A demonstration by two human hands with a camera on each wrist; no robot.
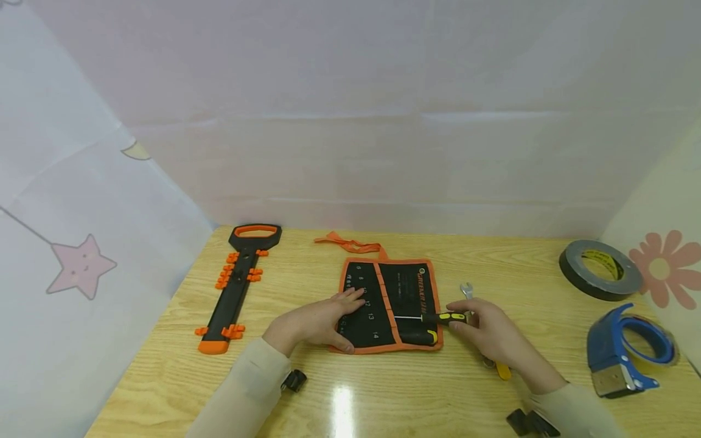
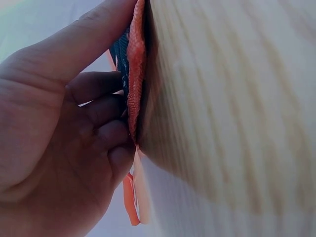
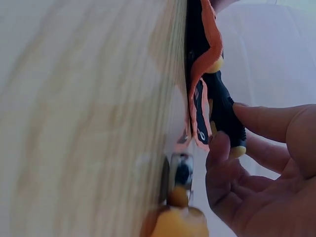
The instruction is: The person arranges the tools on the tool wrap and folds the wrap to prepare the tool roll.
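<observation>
A black tool pouch (image 1: pixel 406 283) with orange trim and printed sizes lies flat on the table. My left hand (image 1: pixel 325 316) rests on its left side, fingers spread over the fabric; in the left wrist view the thumb (image 2: pixel 74 42) lies along the orange edge. At the pouch's right edge, my right hand (image 1: pixel 489 328) pinches the black-and-yellow handle of a screwdriver (image 3: pixel 227 108) between thumb and fingers. The screwdriver's shaft (image 1: pixel 408 317) points left across the pouch, its tip at the orange divider. Just below it, a black-and-yellow handle (image 1: pixel 432 336) lies at the pouch's lower right.
A wrench (image 1: pixel 467 290) lies beyond my right hand, and a yellow-handled tool (image 1: pixel 502 370) shows partly beneath it. To the left is a black rack with orange clips (image 1: pixel 232 292). A tape roll (image 1: pixel 575 277) and a blue tape dispenser (image 1: pixel 605 350) stand at the right.
</observation>
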